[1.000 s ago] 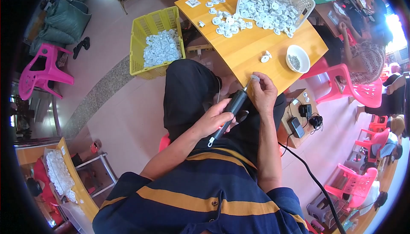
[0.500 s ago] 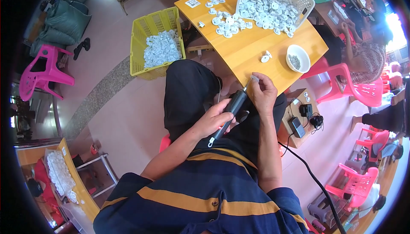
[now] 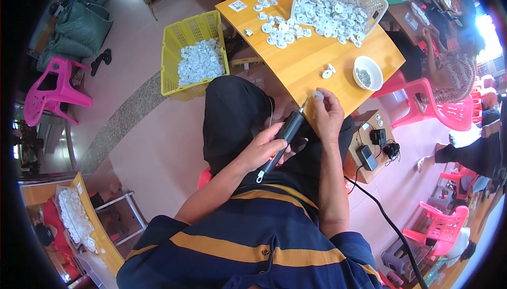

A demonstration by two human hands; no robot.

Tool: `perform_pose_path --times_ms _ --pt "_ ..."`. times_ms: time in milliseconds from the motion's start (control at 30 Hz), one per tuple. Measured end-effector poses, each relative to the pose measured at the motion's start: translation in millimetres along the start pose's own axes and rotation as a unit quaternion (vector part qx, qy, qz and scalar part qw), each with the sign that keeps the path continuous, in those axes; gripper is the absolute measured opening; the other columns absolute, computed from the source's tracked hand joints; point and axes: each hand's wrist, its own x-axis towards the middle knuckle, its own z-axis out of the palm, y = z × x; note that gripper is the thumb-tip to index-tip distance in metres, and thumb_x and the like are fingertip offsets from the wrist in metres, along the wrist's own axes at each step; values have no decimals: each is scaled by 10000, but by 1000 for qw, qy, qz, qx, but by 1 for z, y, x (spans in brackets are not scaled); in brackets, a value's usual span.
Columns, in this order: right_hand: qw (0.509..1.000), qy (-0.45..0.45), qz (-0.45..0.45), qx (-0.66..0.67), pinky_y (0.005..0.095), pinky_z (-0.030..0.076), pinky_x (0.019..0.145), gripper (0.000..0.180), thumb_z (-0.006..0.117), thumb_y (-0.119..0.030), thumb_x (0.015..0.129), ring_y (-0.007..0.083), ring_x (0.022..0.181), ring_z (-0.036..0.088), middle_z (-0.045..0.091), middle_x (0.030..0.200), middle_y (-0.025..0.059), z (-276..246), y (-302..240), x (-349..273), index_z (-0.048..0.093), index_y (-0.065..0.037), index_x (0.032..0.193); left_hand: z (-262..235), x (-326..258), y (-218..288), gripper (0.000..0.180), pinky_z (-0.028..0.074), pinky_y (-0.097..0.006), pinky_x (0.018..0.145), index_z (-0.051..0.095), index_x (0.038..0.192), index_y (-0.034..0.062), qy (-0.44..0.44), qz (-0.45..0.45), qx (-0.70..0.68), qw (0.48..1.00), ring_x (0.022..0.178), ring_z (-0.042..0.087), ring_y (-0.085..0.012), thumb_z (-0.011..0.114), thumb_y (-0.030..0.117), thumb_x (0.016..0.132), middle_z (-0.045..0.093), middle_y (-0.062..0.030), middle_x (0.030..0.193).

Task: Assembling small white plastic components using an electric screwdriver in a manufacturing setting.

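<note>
My left hand is wrapped round a black electric screwdriver, which slants up and to the right over my lap. Its bit ends close to a small round white plastic part; whether they touch I cannot make out. Thumb and fingers of my right hand pinch that part at the table's near edge. Just beyond lie a few loose white parts. To their right stands a white bowl with small metal screws in it.
A tipped white basket spills white parts over the wooden table. Left of it, a yellow crate on the floor holds more. A black cable runs at my right. Pink chairs and another person are farther right.
My right hand has turned the white part slightly, so its round face shows more. The left hand and screwdriver have barely shifted. In the background at right, a person has moved.
</note>
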Motion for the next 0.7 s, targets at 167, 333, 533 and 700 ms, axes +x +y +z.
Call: perform_pose_path --times_ms 167,333,533,700 --pt "998 -48 45 -12 211 492 764 222 692 -167 982 66 805 585 664 930 -7 -10 -6 8 715 -17 1143 -3 0 -2 431 541 -255 629 439 1403 15 -2 9 4 1000 679 645 -127 508 87 983 635 -67 957" --pt "993 -90 36 -67 213 458 687 251 684 -242 997 64 743 537 628 859 -18 -7 -17 11 720 -10 1086 -2 0 -1 470 542 -263 638 417 1442 19 7 10 2 1000 681 641 -126 507 88 985 628 -69 953" --pt "988 -117 97 -39 222 431 612 210 695 -247 987 55 673 509 586 760 -37 -2 -34 12 717 -39 993 -1 0 0 474 545 -264 642 414 1444 19 8 10 13 1000 686 641 -126 509 85 984 625 -70 956" --pt "984 -131 116 -8 225 427 600 197 694 -252 984 54 649 509 560 732 -49 -1 -33 15 687 -60 939 -1 -1 0 472 544 -262 642 415 1442 11 4 14 11 1000 687 642 -128 502 77 983 626 -72 959"
